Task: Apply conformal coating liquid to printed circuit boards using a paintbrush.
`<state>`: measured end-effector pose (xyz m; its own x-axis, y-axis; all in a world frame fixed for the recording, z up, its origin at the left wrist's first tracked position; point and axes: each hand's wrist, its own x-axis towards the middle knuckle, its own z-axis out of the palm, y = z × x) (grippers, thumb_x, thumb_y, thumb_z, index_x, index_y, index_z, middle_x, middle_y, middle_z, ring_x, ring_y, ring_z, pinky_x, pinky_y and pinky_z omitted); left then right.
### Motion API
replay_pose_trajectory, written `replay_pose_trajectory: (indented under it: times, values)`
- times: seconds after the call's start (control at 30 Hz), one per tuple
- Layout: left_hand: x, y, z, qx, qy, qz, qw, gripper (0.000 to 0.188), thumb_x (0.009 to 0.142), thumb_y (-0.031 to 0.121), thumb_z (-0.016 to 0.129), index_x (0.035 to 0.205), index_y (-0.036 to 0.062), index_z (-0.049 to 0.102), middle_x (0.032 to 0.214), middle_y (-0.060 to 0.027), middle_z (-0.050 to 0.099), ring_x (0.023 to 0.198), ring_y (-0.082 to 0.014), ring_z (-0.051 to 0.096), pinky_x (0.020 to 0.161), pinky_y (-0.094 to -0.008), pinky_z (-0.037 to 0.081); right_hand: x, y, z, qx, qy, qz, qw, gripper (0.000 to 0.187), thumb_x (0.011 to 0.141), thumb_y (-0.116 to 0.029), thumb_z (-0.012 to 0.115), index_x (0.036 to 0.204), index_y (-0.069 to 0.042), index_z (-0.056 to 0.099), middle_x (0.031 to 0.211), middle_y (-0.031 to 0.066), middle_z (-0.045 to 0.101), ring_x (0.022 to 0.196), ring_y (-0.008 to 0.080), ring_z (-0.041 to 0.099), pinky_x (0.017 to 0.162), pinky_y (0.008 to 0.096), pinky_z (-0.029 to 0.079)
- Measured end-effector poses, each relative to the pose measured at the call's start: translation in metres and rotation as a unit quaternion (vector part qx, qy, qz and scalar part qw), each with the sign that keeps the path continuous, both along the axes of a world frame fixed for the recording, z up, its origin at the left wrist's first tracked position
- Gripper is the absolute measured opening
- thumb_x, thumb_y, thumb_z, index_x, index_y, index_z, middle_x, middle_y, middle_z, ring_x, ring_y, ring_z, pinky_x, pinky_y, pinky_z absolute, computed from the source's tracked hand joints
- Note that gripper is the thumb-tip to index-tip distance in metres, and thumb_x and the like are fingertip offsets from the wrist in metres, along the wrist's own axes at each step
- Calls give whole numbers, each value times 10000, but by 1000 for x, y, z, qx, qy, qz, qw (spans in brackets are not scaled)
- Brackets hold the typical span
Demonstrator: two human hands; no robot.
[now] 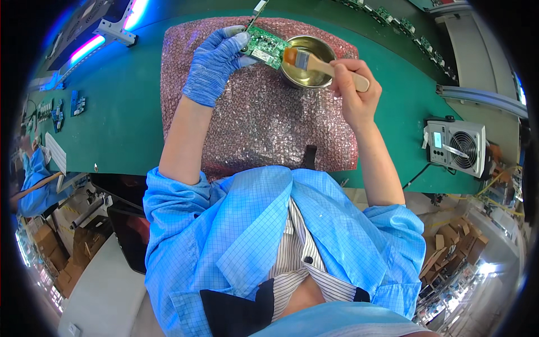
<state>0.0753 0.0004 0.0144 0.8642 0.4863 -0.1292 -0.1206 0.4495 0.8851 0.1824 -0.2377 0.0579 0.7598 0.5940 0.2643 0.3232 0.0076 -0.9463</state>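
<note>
Two hands work well apart from each other in the head view, our only one. We see the gloved left hand clamped on the green circuit board near its left end, with the fingertips at the edge. That grip seems chosen to leave most of the component side bare. The board is lifted over the bubble wrap, its right end close to the metal bowl; we take that closeness as a way to keep the brush's path short and let drips fall into the bowl.

We find the bare right hand closed around the wooden handle of the brush, well back from the bristles, probably so the fingers stay dry. The orange bristles lie beside the board's right end, over the bowl's left side; we cannot tell whether they touch the board. Yellowish liquid seems to sit in the bowl.

We judge that the wrap cushions and protects the green tabletop below. A white fan unit stands at the right, aside from both hands, perhaps to leave the arms room.
</note>
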Motion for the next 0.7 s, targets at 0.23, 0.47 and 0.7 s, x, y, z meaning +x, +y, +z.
replay_pose_trajectory:
  times: [0.23,0.47,0.7]
  values:
    - [4,-6,4,-4,-10,33,999,271,839,131,646,1082,38,571,997,-106,633,890,-223,650,724,-318,581,-24,20,-9,5,64,-41,997,123,893,-135,562,834,-27,565,585,3,555,498,37,500,431,193,383]
    - [12,6,4,-1,-27,82,996,212,816,118,669,999,31,607,918,-85,639,792,-172,648,636,-274,589,-30,20,-4,21,78,-42,996,125,893,-130,555,826,-24,561,591,1,562,510,45,517,445,192,398]
    - [68,138,-42,108,114,236,959,210,785,162,708,957,61,639,904,-72,658,787,-170,646,602,-293,556,-4,-1,-3,53,44,-150,986,144,912,-136,540,867,0,563,588,20,536,489,61,492,435,194,379]
